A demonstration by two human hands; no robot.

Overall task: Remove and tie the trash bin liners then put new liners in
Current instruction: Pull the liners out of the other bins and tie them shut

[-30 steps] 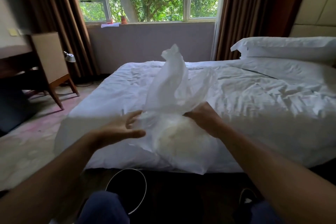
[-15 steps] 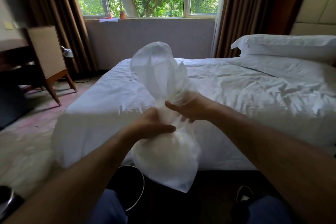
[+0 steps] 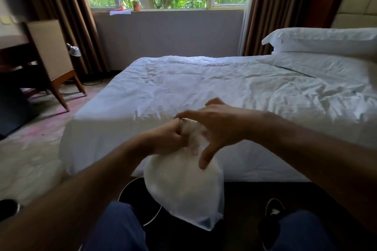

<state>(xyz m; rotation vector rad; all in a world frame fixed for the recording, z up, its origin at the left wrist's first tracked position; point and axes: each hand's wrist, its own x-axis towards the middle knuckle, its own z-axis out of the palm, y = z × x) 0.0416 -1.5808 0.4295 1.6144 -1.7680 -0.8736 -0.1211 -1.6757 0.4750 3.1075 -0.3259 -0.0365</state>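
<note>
Hanging just in front of the bed (image 3: 204,87), near its edge, the white liner bag (image 3: 183,185) dangles full & rounded, its lower end above the black bin (image 3: 134,195) on the floor. L grip (image 3: 166,138) is clenched round the bag's gathered neck. R grip (image 3: 216,126) is released: fingers spread over the neck top, thumb pointing down in front of the bag; can't tell if the palm touches plastic. Bkgd: pillow (image 3: 322,40) at bed head, chair (image 3: 51,51) at left by the curtain.
</note>
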